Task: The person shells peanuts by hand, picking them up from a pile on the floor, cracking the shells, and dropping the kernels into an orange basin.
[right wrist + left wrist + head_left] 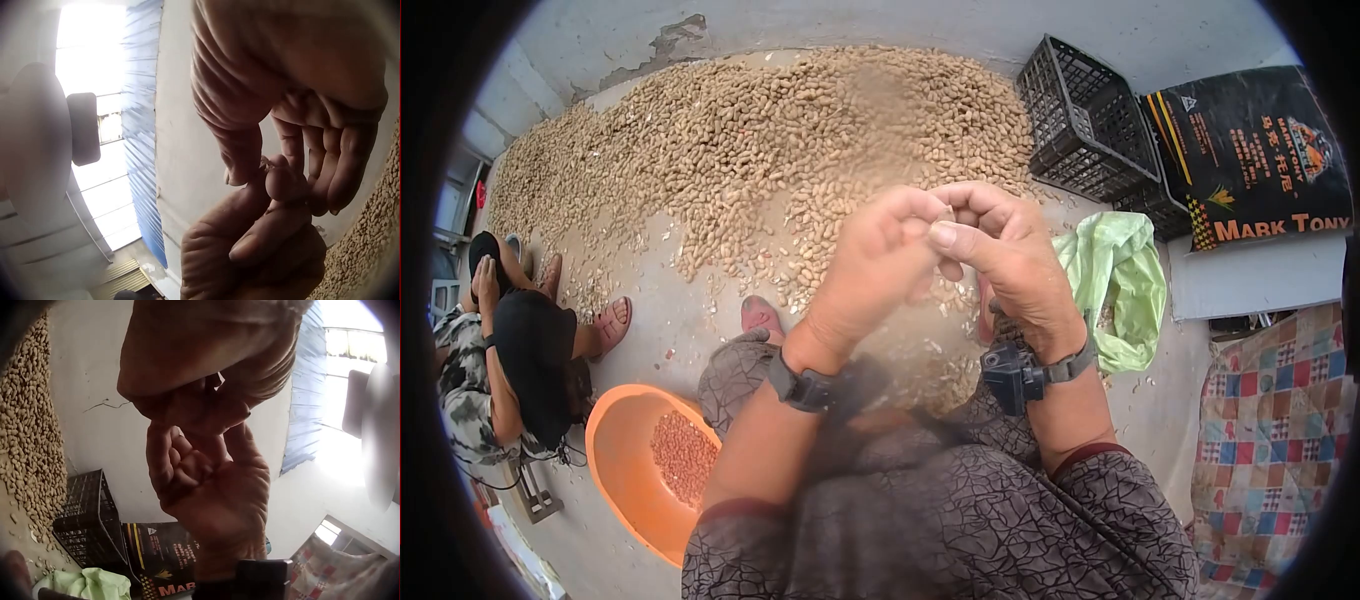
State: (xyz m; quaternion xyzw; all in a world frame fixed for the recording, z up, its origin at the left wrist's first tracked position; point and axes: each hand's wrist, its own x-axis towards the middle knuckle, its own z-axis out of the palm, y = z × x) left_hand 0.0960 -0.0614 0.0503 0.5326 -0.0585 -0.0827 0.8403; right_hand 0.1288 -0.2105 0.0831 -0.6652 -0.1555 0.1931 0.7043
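Observation:
My left hand [862,265] and right hand [1012,250] meet fingertip to fingertip in front of me, above the floor. Between them they pinch a small peanut [946,214], mostly hidden by the thumbs and forefingers. A pale bit of its shell [267,164] shows at the fingertips in the right wrist view. From below, the left wrist view has the left hand [206,362] over the right hand [215,487], whose fingers curl upward. Behind the hands spreads a big heap of unshelled peanuts [750,140].
An orange basin [615,440] with shelled red peanuts [685,460] stands at my left, near another seated person [510,350]. To the right are a light green bag [1115,280], black plastic crates [1090,120], a black printed sack [1260,160] and a checked cloth [1270,440].

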